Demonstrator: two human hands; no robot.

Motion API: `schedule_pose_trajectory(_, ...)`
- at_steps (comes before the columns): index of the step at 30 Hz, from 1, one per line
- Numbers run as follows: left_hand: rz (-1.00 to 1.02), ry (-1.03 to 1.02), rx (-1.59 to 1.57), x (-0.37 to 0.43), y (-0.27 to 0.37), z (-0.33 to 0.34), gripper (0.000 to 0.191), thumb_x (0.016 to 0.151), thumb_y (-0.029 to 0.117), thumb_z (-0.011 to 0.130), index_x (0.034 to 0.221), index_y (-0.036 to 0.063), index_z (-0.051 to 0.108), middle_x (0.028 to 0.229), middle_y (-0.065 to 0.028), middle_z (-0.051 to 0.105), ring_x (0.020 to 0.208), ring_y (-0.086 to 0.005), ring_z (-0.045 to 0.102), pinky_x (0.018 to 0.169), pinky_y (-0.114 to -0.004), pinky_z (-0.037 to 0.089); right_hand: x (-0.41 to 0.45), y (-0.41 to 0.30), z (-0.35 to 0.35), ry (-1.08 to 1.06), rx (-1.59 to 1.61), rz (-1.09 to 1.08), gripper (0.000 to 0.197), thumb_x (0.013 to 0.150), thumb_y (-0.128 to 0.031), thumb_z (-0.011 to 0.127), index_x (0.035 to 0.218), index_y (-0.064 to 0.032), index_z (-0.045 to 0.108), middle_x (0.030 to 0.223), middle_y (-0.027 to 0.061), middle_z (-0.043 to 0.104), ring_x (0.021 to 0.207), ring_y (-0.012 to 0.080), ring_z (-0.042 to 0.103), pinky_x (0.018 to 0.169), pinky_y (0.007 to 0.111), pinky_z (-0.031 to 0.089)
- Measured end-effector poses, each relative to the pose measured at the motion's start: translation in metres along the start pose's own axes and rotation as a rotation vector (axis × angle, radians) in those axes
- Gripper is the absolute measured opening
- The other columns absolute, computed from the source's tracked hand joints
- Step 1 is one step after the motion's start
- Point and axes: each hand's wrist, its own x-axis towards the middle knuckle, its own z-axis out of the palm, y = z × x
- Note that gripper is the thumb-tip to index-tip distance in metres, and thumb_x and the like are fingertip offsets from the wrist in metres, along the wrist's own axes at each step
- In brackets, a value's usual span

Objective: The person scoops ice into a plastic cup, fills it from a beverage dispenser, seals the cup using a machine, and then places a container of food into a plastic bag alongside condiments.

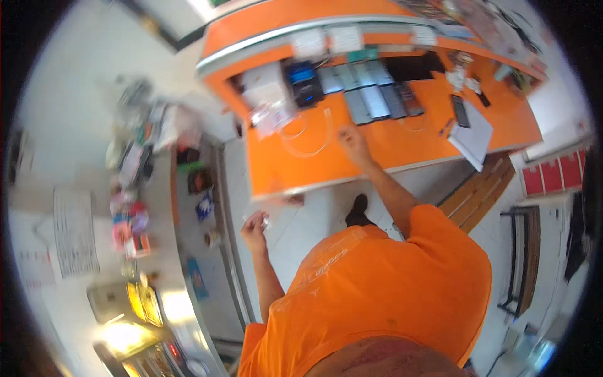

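My left hand [255, 226] is off the counter's left front corner, low over the tiled floor, its fingers closed around a small, clear or whitish item too blurred to name. My right hand [353, 142] is over the orange counter [292, 172], fingers curled; whether it holds anything cannot be told. Beyond it, several smartphones [375, 102] lie side by side in two rows. A pale, thin cable or strap [313, 153] curves across the counter left of my right hand. Near the counter's back left are a clear plastic bag [273, 118] and a dark device with a blue-lit display [303, 80].
An open notebook or papers [472, 134], a dark phone [460, 111] and a pen [446, 127] lie at the counter's right. A raised shelf [282, 28] edges its back. Left stands a cluttered workbench [162, 268] with a bright lamp. A wooden bench [480, 191] is at right.
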Motion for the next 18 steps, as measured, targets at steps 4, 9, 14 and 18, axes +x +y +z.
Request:
schedule_pose_trajectory(4, -0.07, -0.042, 0.135, -0.037, -0.013, -0.101, 0.02, 0.093, 0.014, 0.071, 0.098, -0.0043, 0.076, 0.086, -0.0082, 0.075, 0.079, -0.0113, 0.067, 0.069, -0.026, 0.052, -0.1, -0.138, 0.204, -0.655, -0.084, -0.181, 0.036, 0.097, -0.02, 0.068, 0.127, -0.0025, 0.064, 0.107, 0.0082, 0.071, 0.097, 0.0175, 0.066, 0.085, 0.033, 0.052)
schedule_pose_trajectory(9, 0.036, -0.154, 0.06, -0.096, 0.02, -0.214, 0.02, 0.095, 0.013, 0.069, 0.102, -0.0044, 0.076, 0.089, -0.0091, 0.076, 0.081, -0.0141, 0.068, 0.076, -0.028, 0.054, -0.163, -0.215, 0.339, -1.421, 0.537, 0.256, 0.031, 0.095, -0.021, 0.07, 0.118, -0.0004, 0.07, 0.104, 0.0069, 0.074, 0.095, 0.0129, 0.065, 0.083, 0.03, 0.052)
schedule_pose_trajectory(14, -0.109, 0.041, -0.226, -0.148, 0.018, -0.311, 0.028, 0.095, 0.015, 0.07, 0.112, -0.0076, 0.072, 0.096, -0.0131, 0.075, 0.088, -0.0169, 0.07, 0.085, -0.032, 0.056, -0.196, -0.325, 0.41, -1.452, 0.038, 0.265, 0.023, 0.086, -0.024, 0.076, 0.1, -0.0065, 0.077, 0.089, 0.0069, 0.073, 0.085, 0.0156, 0.065, 0.079, 0.033, 0.053)
schedule_pose_trajectory(18, -0.118, 0.138, -0.248, -0.154, -0.001, -0.352, 0.026, 0.096, 0.013, 0.066, 0.111, -0.008, 0.071, 0.103, -0.0156, 0.074, 0.095, -0.023, 0.072, 0.087, -0.036, 0.059, -0.225, -0.307, 0.493, -1.467, 0.141, -0.247, 0.02, 0.084, -0.023, 0.077, 0.094, -0.007, 0.077, 0.085, 0.0104, 0.072, 0.077, 0.0182, 0.065, 0.074, 0.036, 0.053)
